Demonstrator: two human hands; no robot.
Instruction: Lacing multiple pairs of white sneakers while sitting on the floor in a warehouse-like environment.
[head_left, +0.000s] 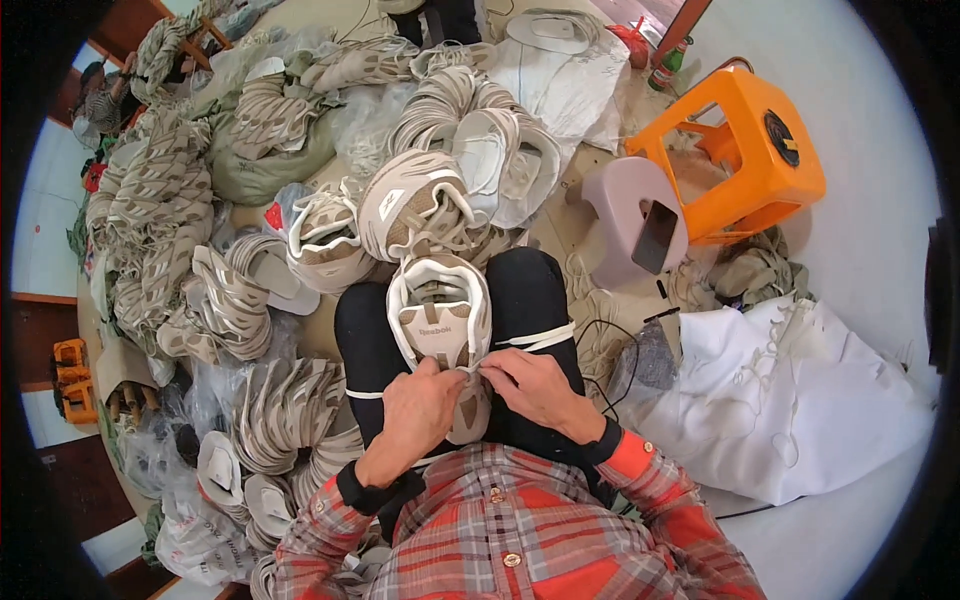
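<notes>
A beige sneaker [440, 315] with a white padded collar lies on my lap between my knees, its tongue toward the middle. My left hand [420, 400] is closed at the lacing area, thumb and fingers pinched on the left side. From the other side my right hand [535, 387] pinches too, its fingertips close to the left ones. A short bit of pale shoelace shows between them; the rest is hidden by the fingers. Just beyond my knees sit a laced sneaker [415, 205] and another beige sneaker [330, 240].
Stacked shoe uppers [290, 410] and plastic bags crowd the left. A mauve stool [615, 220] bears a phone [655, 238], beside an orange stool [790, 180]. White sheeting [770, 400] lies at right, near a black cable [625, 370]. Another person [105, 100] sits far left.
</notes>
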